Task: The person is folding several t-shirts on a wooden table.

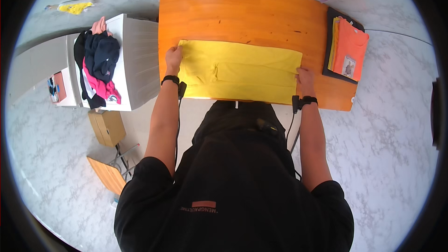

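A folded yellow garment [245, 71] lies as a long rectangle along the near part of the orange-brown wooden table [231, 10]. My left hand [174, 57] pinches its far left corner between thumb and fingers. At the opposite short end, my right hand [305, 78] grips the edge about halfway down. Small creases and a pucker show left of the cloth's middle. Its near edge runs along the table's front edge, close to my body.
Folded shirts, an orange one [351, 49] on top, are stacked on a dark board [329, 52] at the table's right end. A white cabinet [124, 77] on the left carries a heap of dark and pink clothes [101, 56]. Below stand a cardboard box [106, 127] and a wooden-topped folding stool [106, 175].
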A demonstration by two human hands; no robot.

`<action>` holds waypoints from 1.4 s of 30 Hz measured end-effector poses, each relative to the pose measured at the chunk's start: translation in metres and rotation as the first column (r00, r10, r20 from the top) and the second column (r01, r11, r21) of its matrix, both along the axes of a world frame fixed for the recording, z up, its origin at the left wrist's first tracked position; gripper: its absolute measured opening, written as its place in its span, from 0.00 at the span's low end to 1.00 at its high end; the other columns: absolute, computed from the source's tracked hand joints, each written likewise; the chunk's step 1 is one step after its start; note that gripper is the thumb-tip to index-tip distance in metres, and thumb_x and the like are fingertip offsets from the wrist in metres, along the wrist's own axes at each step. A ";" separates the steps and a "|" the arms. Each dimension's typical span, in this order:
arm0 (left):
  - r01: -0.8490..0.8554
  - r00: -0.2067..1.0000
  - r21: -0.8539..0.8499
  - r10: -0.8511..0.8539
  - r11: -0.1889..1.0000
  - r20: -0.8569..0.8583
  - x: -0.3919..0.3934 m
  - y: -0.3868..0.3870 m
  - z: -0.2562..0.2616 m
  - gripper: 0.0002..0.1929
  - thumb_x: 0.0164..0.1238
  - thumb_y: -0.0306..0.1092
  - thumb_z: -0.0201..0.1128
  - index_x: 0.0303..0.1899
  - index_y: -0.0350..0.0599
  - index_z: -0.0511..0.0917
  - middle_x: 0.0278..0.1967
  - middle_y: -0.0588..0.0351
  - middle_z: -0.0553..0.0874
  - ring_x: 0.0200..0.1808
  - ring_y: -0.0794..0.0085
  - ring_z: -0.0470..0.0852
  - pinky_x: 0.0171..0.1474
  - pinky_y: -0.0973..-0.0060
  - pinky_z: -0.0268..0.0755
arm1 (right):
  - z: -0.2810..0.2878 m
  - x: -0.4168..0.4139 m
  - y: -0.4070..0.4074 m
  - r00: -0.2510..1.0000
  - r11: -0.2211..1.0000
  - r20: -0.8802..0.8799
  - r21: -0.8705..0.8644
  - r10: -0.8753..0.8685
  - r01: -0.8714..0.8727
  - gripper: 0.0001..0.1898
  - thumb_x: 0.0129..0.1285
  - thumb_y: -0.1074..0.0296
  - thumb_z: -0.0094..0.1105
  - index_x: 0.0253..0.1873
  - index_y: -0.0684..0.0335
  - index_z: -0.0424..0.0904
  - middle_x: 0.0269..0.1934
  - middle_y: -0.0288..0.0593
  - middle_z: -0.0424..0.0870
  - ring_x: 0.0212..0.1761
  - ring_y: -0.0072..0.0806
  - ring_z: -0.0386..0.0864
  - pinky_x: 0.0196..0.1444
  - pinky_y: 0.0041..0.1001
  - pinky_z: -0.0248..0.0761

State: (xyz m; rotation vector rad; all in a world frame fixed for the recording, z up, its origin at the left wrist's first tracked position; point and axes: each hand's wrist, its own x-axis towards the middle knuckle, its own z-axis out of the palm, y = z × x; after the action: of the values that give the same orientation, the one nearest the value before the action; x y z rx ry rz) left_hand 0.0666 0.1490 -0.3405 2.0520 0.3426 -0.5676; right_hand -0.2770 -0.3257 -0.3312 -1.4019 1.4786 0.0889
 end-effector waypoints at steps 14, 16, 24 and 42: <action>0.232 0.968 0.303 -0.249 0.925 0.021 -0.057 0.009 0.036 0.18 0.65 0.42 0.68 0.47 0.37 0.86 0.42 0.43 0.91 0.47 0.54 0.90 0.52 0.63 0.81 | 0.055 0.134 0.230 0.231 0.273 0.148 -0.469 0.962 -0.840 0.07 0.63 0.68 0.62 0.45 0.58 0.80 0.43 0.47 0.81 0.49 0.48 0.82 0.44 0.45 0.77; 0.193 0.978 0.293 -0.206 0.937 0.017 -0.063 0.009 0.036 0.19 0.65 0.42 0.68 0.49 0.38 0.86 0.44 0.42 0.91 0.48 0.53 0.90 0.53 0.63 0.81 | 0.056 0.147 0.262 0.125 0.133 0.051 -0.530 0.991 -0.838 0.08 0.65 0.70 0.60 0.48 0.59 0.80 0.46 0.47 0.79 0.49 0.47 0.82 0.47 0.46 0.78; 0.337 0.937 0.381 -0.345 0.861 -0.050 -0.065 0.014 0.023 0.18 0.65 0.42 0.69 0.51 0.41 0.86 0.49 0.45 0.91 0.54 0.52 0.88 0.57 0.60 0.80 | 0.046 0.158 0.294 0.111 -0.033 -0.213 -0.578 0.971 -0.815 0.05 0.65 0.77 0.56 0.43 0.63 0.79 0.44 0.47 0.78 0.49 0.47 0.82 0.43 0.45 0.79; 0.168 0.969 -0.219 -0.121 0.961 0.213 -0.110 0.033 0.040 0.09 0.76 0.25 0.61 0.52 0.39 0.84 0.40 0.54 0.87 0.39 0.73 0.83 0.45 0.74 0.78 | 0.074 0.138 0.274 0.270 0.229 0.038 -0.647 0.962 -0.727 0.03 0.74 0.68 0.54 0.45 0.57 0.77 0.42 0.42 0.77 0.45 0.44 0.81 0.42 0.42 0.76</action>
State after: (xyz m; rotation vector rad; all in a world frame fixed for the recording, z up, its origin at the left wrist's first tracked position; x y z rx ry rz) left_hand -0.0435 0.1822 -0.3009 1.8915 0.0044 -0.4625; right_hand -0.1395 -0.0520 -0.2567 -2.4123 0.0739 0.0742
